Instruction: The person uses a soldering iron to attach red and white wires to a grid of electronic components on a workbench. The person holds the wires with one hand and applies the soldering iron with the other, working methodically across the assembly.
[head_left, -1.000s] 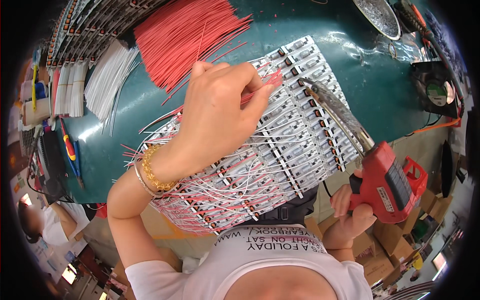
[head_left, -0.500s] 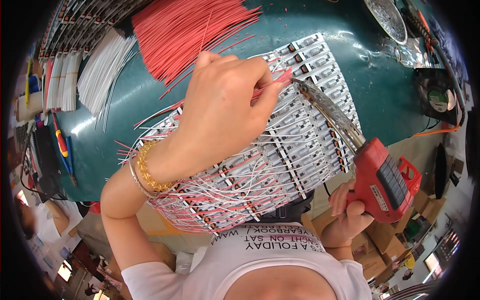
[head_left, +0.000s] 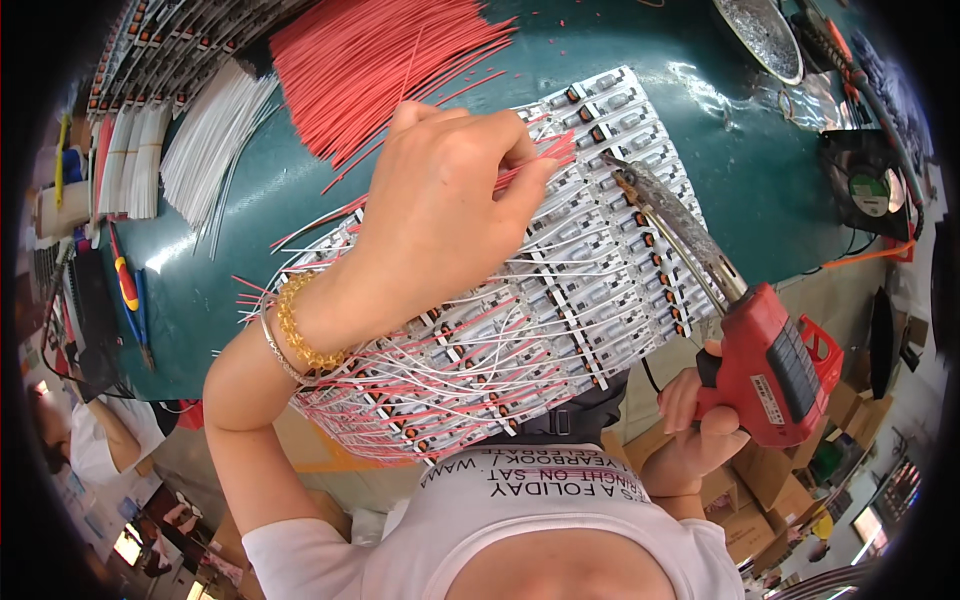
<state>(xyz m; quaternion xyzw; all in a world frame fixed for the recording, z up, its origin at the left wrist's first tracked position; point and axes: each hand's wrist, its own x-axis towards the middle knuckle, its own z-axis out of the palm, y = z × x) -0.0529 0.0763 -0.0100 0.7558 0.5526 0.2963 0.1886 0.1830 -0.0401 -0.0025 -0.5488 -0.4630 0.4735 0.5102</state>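
Poking out near the far edge of the board panel (head_left: pixel 640 120), red wires (head_left: pixel 564 150) sit pinched in the left hand (head_left: pixel 445 195)'s fingers; the soldering gun (head_left: pixel 775 370) has just eased back, leaving them clear, right hand (head_left: pixel 705 430) clamped round it beyond the table (head_left: pixel 755 190)'s near edge.

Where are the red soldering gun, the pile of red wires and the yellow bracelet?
Red soldering gun (head_left: pixel 762 350), head view: red housing.
Pile of red wires (head_left: pixel 375 75), head view: its middle.
Yellow bracelet (head_left: pixel 290 325), head view: middle of its band.
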